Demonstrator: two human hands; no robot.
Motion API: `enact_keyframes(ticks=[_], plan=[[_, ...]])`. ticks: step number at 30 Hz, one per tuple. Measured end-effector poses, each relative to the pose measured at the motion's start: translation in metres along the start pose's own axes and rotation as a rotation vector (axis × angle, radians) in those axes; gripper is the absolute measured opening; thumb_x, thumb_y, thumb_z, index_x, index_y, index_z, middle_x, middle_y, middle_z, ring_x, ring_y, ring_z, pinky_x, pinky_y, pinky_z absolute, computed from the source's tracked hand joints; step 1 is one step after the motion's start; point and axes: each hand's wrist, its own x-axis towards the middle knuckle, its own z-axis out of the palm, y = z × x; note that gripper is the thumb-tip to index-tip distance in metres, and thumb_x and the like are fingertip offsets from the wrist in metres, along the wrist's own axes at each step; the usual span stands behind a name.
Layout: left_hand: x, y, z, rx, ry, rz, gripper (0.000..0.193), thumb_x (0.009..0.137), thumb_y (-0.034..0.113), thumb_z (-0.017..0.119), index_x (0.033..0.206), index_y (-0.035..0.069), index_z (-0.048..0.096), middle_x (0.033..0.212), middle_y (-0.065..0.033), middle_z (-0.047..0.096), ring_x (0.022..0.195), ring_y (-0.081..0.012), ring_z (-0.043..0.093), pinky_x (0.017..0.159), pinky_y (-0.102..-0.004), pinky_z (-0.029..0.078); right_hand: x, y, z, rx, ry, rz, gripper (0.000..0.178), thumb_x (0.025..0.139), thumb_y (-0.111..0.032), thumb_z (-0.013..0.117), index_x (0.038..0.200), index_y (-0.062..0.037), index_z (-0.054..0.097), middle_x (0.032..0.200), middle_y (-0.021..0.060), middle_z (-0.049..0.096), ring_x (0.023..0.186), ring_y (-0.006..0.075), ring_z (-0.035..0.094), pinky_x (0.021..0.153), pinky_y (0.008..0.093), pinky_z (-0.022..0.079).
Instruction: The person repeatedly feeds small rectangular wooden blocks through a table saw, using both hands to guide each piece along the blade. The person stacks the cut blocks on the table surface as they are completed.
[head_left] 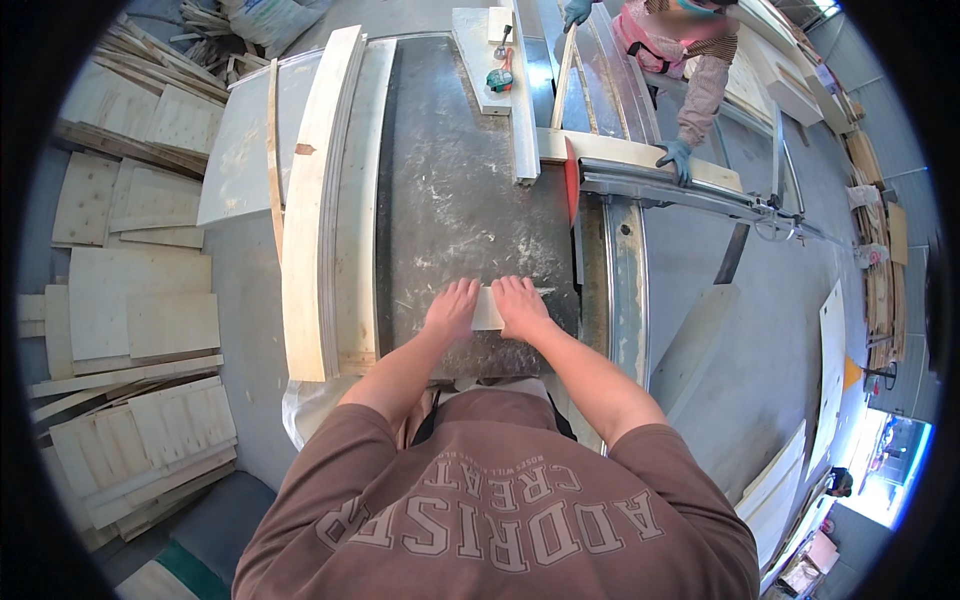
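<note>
A small pale wood piece point(487, 311) rests at the near part of the dark saw table point(460, 170). My left hand point(455, 308) grips its left end, fingers pointing away from me and curled over it. At the other end my right hand point(521, 307) holds it the same way, so only the middle of the piece shows. To the right of my hands runs the saw's slot, with a red blade guard point(571, 180) further up the table.
Long stacked boards point(325, 200) line the table's left side. Across the table, a co-worker's blue-gloved hand point(676, 160) lies on a plank point(640, 156) against the metal crosscut fence point(660, 186). A metal rip fence point(523, 120) stands beyond my hands. Plywood sheets point(140, 290) are piled at far left.
</note>
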Motion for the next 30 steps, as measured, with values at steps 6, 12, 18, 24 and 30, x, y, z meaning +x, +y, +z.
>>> enact_keyframes(ticks=[6, 12, 18, 24, 30], plan=[[0.008, -0.002, -0.001, 0.023, -0.059, 0.02, 0.095, 0.06, 0.018, 0.096, 0.14, 0.005, 0.047, 0.13, -0.0136, 0.059, 0.13, -0.0321, 0.062, 0.109, -0.044, 0.055, -0.001, 0.0, 0.0, 0.003, 0.003, 0.01, 0.083, 0.058, -0.025, 0.099, 0.126, -0.0036, 0.055, 0.122, 0.0128, 0.063, 0.124, 0.0302, 0.06, 0.105, 0.0427, 0.046], [-0.017, 0.0, 0.012, -0.167, 0.236, -0.043, 0.104, 0.072, 0.021, 0.087, 0.159, -0.002, 0.034, 0.151, -0.0233, 0.055, 0.14, -0.0389, 0.056, 0.118, -0.0467, 0.048, -0.021, -0.013, 0.003, 0.164, 0.121, 0.157, 0.086, 0.066, -0.019, 0.094, 0.136, 0.006, 0.051, 0.137, 0.0217, 0.059, 0.136, 0.0379, 0.056, 0.118, 0.0504, 0.042], [-0.031, 0.005, 0.034, -0.947, 0.1, -0.378, 0.088, 0.077, 0.018, 0.079, 0.153, -0.006, 0.043, 0.136, -0.0272, 0.067, 0.128, -0.04, 0.066, 0.114, -0.0442, 0.05, -0.03, -0.023, 0.045, 1.076, 0.022, 0.434, 0.073, 0.079, -0.012, 0.082, 0.142, 0.0094, 0.052, 0.138, 0.0313, 0.063, 0.132, 0.0435, 0.062, 0.108, 0.0481, 0.052], [-0.028, 0.022, 0.025, -1.082, 0.06, -0.421, 0.065, 0.078, 0.011, 0.075, 0.139, -0.006, 0.057, 0.127, -0.0251, 0.073, 0.12, -0.0351, 0.071, 0.107, -0.0434, 0.053, -0.029, -0.035, 0.04, 1.286, 0.185, 0.394, 0.048, 0.08, -0.007, 0.08, 0.125, 0.0037, 0.068, 0.12, 0.0226, 0.076, 0.116, 0.0375, 0.073, 0.099, 0.0459, 0.057], [-0.037, 0.03, 0.007, -1.083, 0.048, -0.524, 0.077, 0.08, 0.012, 0.074, 0.148, -0.01, 0.048, 0.131, -0.0306, 0.07, 0.121, -0.0368, 0.071, 0.105, -0.0442, 0.054, -0.025, -0.019, 0.023, 0.781, 0.141, 0.584, 0.035, 0.086, -0.008, 0.069, 0.118, 0.0061, 0.065, 0.126, 0.0267, 0.07, 0.12, 0.0448, 0.068, 0.102, 0.0501, 0.056]])
